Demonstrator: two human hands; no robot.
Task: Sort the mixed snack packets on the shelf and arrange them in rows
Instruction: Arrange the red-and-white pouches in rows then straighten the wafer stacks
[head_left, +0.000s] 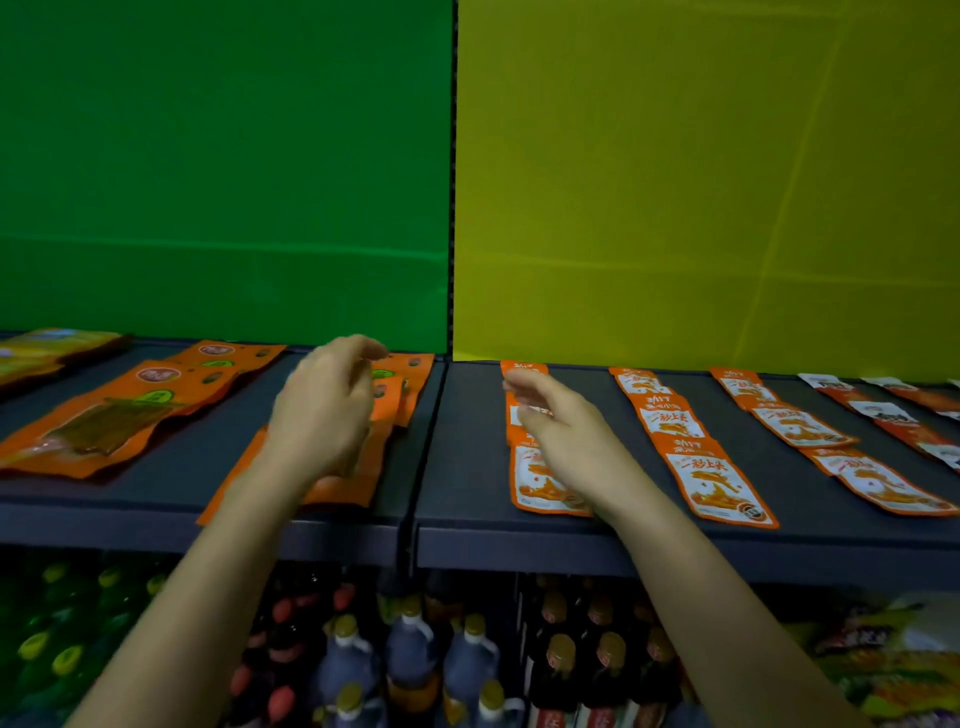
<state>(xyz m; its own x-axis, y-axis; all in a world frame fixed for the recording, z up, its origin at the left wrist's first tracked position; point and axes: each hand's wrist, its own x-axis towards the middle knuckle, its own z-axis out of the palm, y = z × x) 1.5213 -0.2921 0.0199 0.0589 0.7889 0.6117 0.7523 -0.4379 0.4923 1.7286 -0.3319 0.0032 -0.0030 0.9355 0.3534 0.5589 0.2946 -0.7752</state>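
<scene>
Flat snack packets lie in rows on a dark shelf (467, 467). Large orange packets (104, 421) fill the left side, and a second row of them (400, 384) runs under my left hand (324, 410). That hand hovers over this row with fingers loosely curled, and I see nothing in it. Small orange-and-white packets form three rows on the right: one (540, 483) partly covered by my right hand (556, 421), a middle row (691, 457), and a third row (831, 441). My right hand hangs relaxed above its row.
White-and-orange packets (893, 415) line the far right; yellowish packets (47, 353) lie at the far left. Green (223, 156) and yellow (701, 156) panels back the shelf. Dark bottles (415, 660) stand below, with green bottles (47, 623) and mixed packets (904, 670) beside them.
</scene>
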